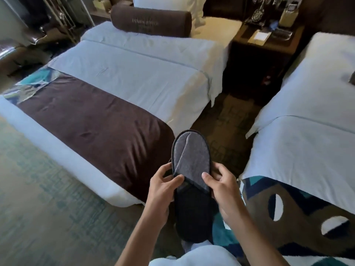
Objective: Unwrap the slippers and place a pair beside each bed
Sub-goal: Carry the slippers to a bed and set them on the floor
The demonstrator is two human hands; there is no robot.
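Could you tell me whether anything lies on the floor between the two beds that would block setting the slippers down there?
Nothing visible does. Both hands, left hand and right hand, hold the slippers above the carpet strip between the left bed and the right bed. That strip looks bare up to the nightstand.

I count one grey felt slipper with a dark sole (190, 169), pinched between my two hands, left hand (163, 186) and right hand (222, 186). Two white-sheeted beds: one bed to the left of my grip (134, 73), one bed to the right (307, 121). One brown cylindrical bolster (151, 22) far ahead-left. One dark wooden nightstand (265, 54) ahead, carrying one black rotary telephone (257, 15).
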